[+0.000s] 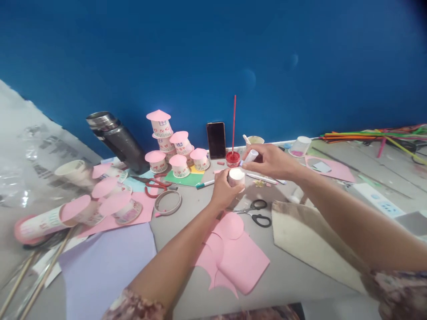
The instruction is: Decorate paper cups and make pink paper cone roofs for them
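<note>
My left hand [223, 190] is wrapped round a small white paper cup [236, 175], its round end tipped up toward me. Just above the cup's rim, my right hand [271, 161] pinches a white glue stick [251, 156], its tip pointing down and left. Behind the cup stands a small red pot [232, 158] with a red stick upright in it. Pink paper circles and scraps [242, 258] lie below my wrists, next to black-handled scissors [259, 213]. Decorated paper cups with pink cone roofs [159, 124] are stacked to the left.
A dark flask [118, 144] leans near the blue wall, and a phone [216, 140] is propped upright. Red-handled pliers [156, 184] and a tape roll [168, 202] lie at left. More roofed cups [122, 206] rest on pink paper. Pipe cleaners [367, 135] lie far right.
</note>
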A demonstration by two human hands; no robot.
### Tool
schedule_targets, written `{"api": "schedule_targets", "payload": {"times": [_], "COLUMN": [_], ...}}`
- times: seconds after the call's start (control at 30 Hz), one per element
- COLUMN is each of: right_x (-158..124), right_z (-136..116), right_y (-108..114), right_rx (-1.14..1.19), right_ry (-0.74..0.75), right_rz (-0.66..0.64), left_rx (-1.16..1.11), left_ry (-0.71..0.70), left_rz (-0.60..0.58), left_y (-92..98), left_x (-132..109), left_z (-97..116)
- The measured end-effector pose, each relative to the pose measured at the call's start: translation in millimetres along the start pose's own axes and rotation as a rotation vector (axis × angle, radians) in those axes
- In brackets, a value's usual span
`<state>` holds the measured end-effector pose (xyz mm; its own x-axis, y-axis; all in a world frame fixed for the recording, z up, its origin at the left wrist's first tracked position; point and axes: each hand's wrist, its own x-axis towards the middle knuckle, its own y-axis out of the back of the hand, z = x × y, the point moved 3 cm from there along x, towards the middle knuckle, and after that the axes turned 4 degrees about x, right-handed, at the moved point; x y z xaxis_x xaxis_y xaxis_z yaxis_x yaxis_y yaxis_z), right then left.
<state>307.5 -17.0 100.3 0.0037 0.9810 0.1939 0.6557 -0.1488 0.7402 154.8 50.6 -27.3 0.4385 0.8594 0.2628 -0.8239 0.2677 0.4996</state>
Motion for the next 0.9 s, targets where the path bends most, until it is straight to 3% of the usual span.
{"api": "schedule_targets", "payload": {"times": [0.2, 0.33, 0.5, 0.7, 0.9], "right_x": [23, 41, 54, 26, -5], "right_z": [-6, 3, 22, 31, 21], "right_y": [-31, -44, -34, -19, -33], "right_rx": [-0.153, -0.274, -0.293, -0.267, -0.177], "right_ry": [0.199, 0.174, 0.073, -0.011, 0.007], "right_rz": [-0.130, -0.128, -0.054, -0.040, 0.028], "left_rx": [-0.023, -0.021, -0.027, -0.022, -0.011], "left_ry": [0.041, 0.058, 0.039, 0.027, 0.005], "left_rz": [0.012, 0.004, -0.002, 0.000, 0.005], "left_y": [0.2, 1.3, 2.5, -0.5, -2.2], "left_x": [0, -1, -1, 0, 2], "left_z": [-3, -2, 0, -4, -7]}}
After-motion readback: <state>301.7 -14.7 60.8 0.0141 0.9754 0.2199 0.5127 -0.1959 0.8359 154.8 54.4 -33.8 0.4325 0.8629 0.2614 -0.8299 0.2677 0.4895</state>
